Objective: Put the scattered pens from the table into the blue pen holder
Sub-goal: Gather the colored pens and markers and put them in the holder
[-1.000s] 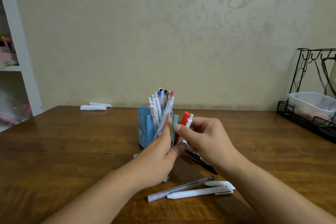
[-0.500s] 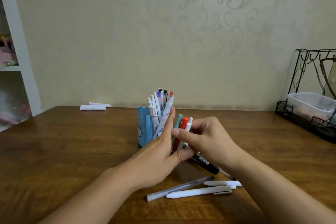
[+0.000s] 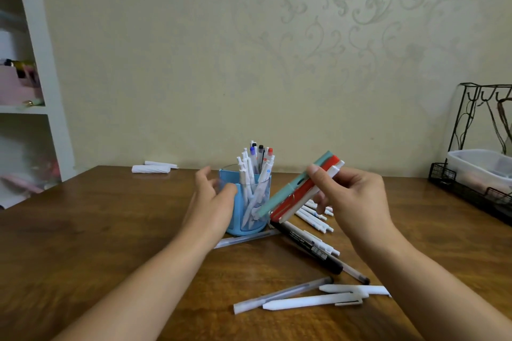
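Observation:
The blue pen holder (image 3: 259, 199) stands mid-table with several white pens upright in it. My left hand (image 3: 212, 201) rests against the holder's left side, fingers loosely curled around it. My right hand (image 3: 352, 199) holds a tilted bundle of three pens (image 3: 297, 192), teal, red and white, just right of the holder, lower tips near its rim. On the table lie a black marker (image 3: 310, 248), several white pens (image 3: 315, 214) behind my right hand, a grey pen (image 3: 282, 295) and two white pens (image 3: 313, 300) in front.
A black wire rack (image 3: 471, 191) with a clear plastic box (image 3: 482, 167) stands at the right edge. White rolled papers (image 3: 151, 168) lie at the back left. A white shelf unit (image 3: 41, 63) is left of the table. A clear pen (image 3: 246, 238) lies at the holder's base.
My left hand let go of the pen bundle and moved left to the holder's side. My right hand lifted the three pens up and to the right, tilting them.

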